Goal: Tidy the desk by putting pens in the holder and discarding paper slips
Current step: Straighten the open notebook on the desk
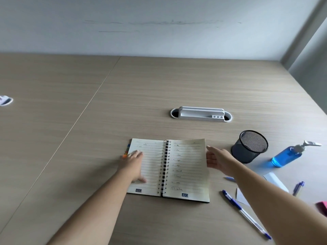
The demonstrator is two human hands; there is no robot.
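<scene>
An open spiral notebook (187,167) lies flat on the wooden desk (159,89). My left hand (133,165) rests flat on its left page, fingers straight. My right hand (218,160) touches the outer edge of the right page with straight fingers. A black mesh pen holder (249,147) stands upright to the right of the notebook. A blue pen (246,213) lies on the desk at the lower right. Part of another blue pen (229,178) shows beside my right forearm, and a third pen (298,187) lies further right. White paper slips (275,180) (241,197) lie near the pens.
A blue sanitizer pump bottle (287,155) lies tilted to the right of the holder. A white cable tray (200,114) is set into the desk behind the notebook. A pink pad (322,206) sits at the right edge. A wall rises behind the desk.
</scene>
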